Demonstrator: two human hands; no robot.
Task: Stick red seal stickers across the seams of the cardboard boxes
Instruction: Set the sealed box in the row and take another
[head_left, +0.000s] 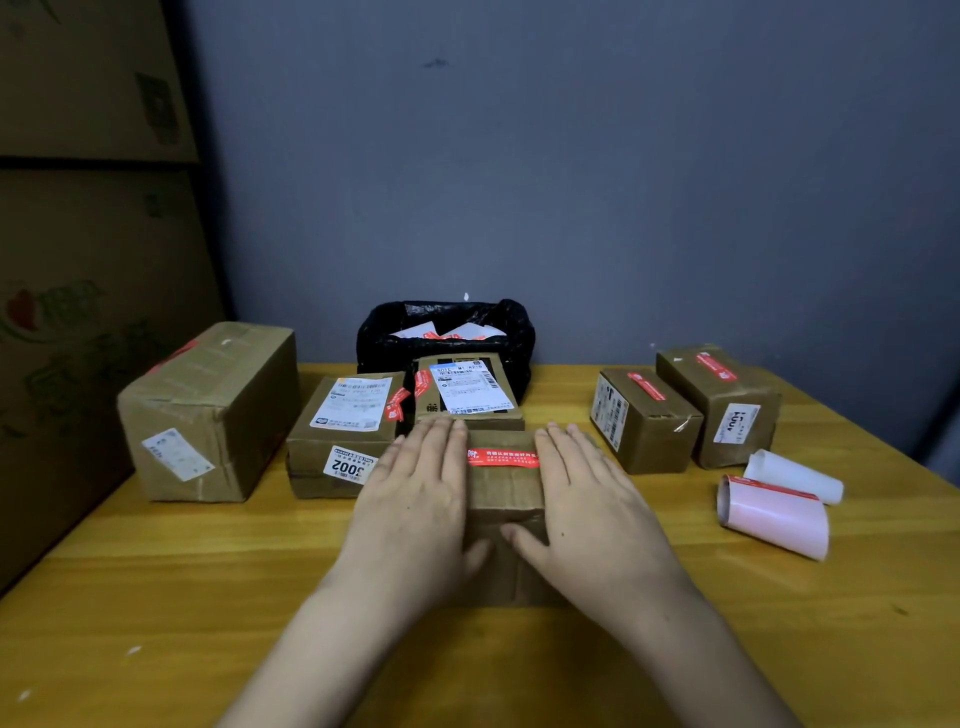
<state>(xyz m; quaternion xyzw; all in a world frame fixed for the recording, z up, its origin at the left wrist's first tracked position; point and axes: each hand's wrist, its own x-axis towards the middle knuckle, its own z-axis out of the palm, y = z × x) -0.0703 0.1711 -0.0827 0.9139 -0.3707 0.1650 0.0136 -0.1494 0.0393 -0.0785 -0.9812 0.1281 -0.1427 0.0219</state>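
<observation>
Both hands lie flat, fingers straight, gripping nothing: left hand (415, 499) and right hand (592, 504) press a box (506, 499) mid-table (156, 597), flanking its red sticker (503, 458). Best smoothed outward from centre, ends rubbed down firmly.

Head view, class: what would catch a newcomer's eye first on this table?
First, the two bare hands, left hand and right hand, lying flat on a small brown cardboard box at the centre of the yellow wooden table, with a red seal sticker across the box top between them. Next, the curled pink-white sticker backing sheets to the right, and the black plastic bag of scraps against the grey wall.
</observation>
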